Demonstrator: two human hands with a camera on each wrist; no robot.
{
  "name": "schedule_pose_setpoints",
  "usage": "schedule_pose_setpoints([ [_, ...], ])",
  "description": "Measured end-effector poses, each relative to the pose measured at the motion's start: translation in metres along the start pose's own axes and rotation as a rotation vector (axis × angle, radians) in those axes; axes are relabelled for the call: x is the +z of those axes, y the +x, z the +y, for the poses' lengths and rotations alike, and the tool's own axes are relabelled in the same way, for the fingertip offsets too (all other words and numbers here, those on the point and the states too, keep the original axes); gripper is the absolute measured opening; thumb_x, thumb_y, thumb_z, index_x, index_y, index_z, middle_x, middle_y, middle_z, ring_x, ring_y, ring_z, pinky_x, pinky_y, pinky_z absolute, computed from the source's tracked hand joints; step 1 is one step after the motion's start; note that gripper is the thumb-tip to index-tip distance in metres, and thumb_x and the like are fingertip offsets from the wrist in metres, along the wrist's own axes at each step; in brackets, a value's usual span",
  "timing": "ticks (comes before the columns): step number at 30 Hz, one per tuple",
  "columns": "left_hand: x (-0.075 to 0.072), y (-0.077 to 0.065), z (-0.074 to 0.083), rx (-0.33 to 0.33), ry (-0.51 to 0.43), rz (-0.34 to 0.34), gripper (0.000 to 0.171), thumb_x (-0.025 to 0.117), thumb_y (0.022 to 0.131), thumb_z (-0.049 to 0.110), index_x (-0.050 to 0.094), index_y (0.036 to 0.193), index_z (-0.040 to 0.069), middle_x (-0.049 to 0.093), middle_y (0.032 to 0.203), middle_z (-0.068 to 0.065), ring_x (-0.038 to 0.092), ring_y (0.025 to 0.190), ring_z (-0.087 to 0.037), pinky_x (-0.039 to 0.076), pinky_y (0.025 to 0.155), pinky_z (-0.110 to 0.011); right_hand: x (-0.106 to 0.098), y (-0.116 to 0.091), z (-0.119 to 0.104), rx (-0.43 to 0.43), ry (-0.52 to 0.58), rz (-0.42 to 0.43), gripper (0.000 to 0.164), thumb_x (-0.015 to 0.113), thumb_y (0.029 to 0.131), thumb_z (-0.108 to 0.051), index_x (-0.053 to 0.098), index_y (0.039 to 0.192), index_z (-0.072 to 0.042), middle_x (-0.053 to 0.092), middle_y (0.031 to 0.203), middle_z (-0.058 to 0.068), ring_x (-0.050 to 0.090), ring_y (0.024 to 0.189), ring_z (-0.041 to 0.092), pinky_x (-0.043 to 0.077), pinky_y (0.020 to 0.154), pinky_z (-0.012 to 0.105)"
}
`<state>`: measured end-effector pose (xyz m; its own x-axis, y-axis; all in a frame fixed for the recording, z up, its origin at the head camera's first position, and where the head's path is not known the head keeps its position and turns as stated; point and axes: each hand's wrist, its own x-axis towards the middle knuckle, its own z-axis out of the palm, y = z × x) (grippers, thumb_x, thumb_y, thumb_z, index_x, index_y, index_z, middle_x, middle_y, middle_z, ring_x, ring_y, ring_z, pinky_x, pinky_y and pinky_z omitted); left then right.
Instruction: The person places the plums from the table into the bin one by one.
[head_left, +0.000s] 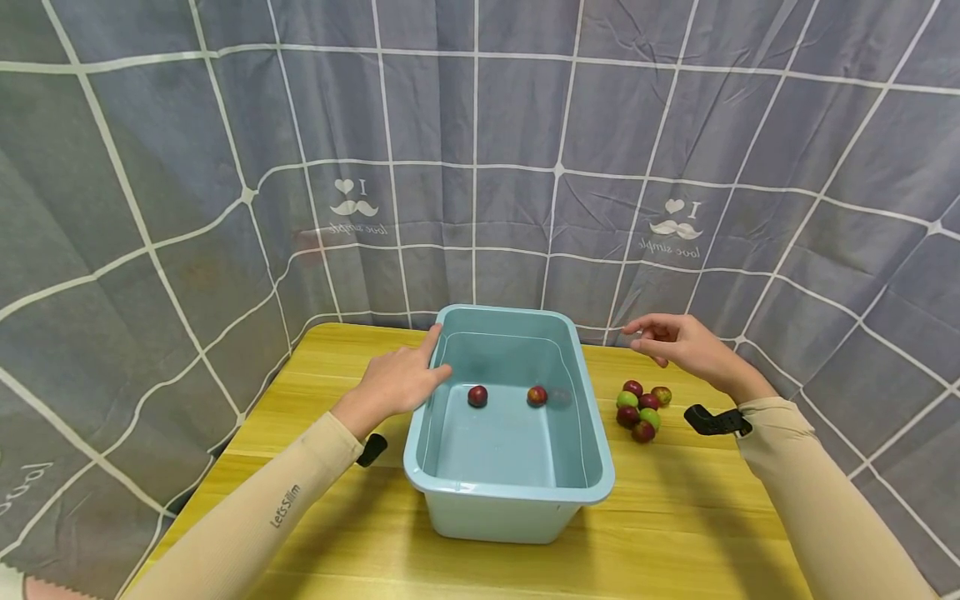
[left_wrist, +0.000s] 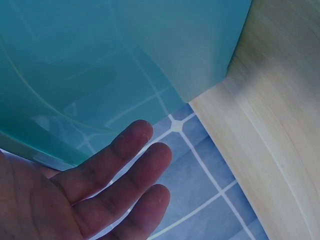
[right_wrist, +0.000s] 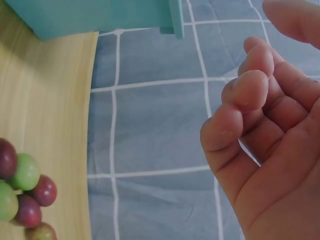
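A light blue plastic basin (head_left: 510,492) stands on the table with two dark red plums inside, a left plum (head_left: 477,396) and a right plum (head_left: 537,396). My left hand (head_left: 401,377) rests on the basin's left rim, thumb over the inner side. Below that rim, the other fingers (left_wrist: 135,170) extend outside the wall in the left wrist view. Beyond the basin's right side, my right hand (head_left: 693,350) hovers with loosely bent fingers and holds nothing. Nearest to it on the table lies a cluster of red and green plums (head_left: 628,417), partly visible in the right wrist view.
The yellow wooden table (head_left: 337,517) carries the basin and fruit. A grey curtain (head_left: 510,217) with white grid lines hangs close behind the table and along both sides. Black wrist straps (head_left: 716,422) sit over the beige sleeves.
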<state>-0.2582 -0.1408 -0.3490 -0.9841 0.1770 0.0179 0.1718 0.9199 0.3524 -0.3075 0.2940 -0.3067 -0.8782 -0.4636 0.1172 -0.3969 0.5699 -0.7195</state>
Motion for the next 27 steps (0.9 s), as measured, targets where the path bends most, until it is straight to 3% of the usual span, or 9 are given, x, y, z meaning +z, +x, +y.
schedule_pose_setpoints([
  [14, -0.001, -0.002, 0.0, 0.001, -0.005, 0.005, 0.079, 0.041, 0.098, 0.051, 0.01, 0.164, 0.021, 0.066, 0.083, -0.004, 0.061, 0.074, -0.022, 0.043, 0.057, -0.037, -0.001, -0.024, 0.025, 0.031, 0.026, 0.037, 0.037, 0.059, 0.102, -0.033, 0.061, 0.131, -0.009, 0.054, 0.079, 0.018, 0.054, 0.069, 0.027, 0.046, 0.074, 0.031],
  [19, -0.001, -0.002, 0.001, 0.003, -0.014, 0.016, 0.078, 0.041, 0.098, 0.05, 0.011, 0.164, 0.021, 0.068, 0.091, -0.005, 0.062, 0.076, -0.023, 0.043, 0.058, -0.037, 0.0, -0.032, 0.035, 0.047, 0.034, 0.06, 0.038, 0.058, 0.102, -0.034, 0.06, 0.132, -0.011, 0.054, 0.077, 0.013, 0.053, 0.071, 0.029, 0.045, 0.072, 0.033],
  [27, -0.001, -0.003, 0.001, 0.003, -0.021, 0.0, 0.078, 0.041, 0.099, 0.049, 0.008, 0.164, 0.021, 0.063, 0.078, -0.003, 0.06, 0.07, -0.021, 0.042, 0.056, -0.036, 0.01, -0.045, 0.05, 0.05, 0.096, 0.081, 0.037, 0.059, 0.102, -0.028, 0.059, 0.131, -0.006, 0.052, 0.073, 0.007, 0.054, 0.069, 0.027, 0.044, 0.073, 0.031],
])
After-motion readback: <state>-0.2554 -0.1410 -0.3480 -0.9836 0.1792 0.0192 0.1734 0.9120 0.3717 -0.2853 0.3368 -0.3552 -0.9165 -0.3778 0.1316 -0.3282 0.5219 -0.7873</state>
